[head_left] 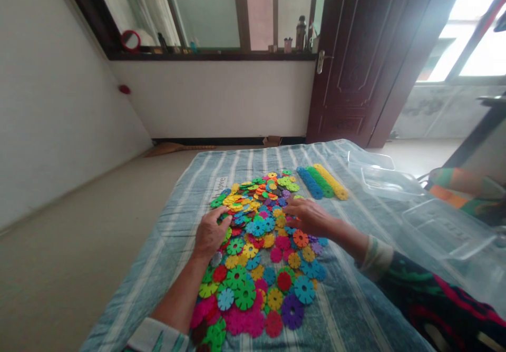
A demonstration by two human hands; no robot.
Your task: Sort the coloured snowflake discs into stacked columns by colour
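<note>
Many flat, notched plastic discs (pixel 259 227) in mixed colours lie heaped on a blue striped cloth (pixel 348 299). At the left edge of the heap is my left hand (pixel 212 231), its thumb and fingers apart and touching discs; no disc shows in its grasp. Over the right side of the heap reaches my right hand (pixel 306 216), fingers spread towards the purple and yellow discs, its fingertips among them. Beyond it lie three rows of overlapping discs: a blue row (pixel 310 182), a green row (pixel 321 181) and a yellow row (pixel 331 181).
Clear plastic containers stand on the right: one at the back (pixel 371 159), one nearer (pixel 391 182) and a larger one (pixel 446 231). Orange and green fabric (pixel 458 194) lies behind them. A dark red door (pixel 356 51) and a windowsill (pixel 213 56) are beyond the cloth.
</note>
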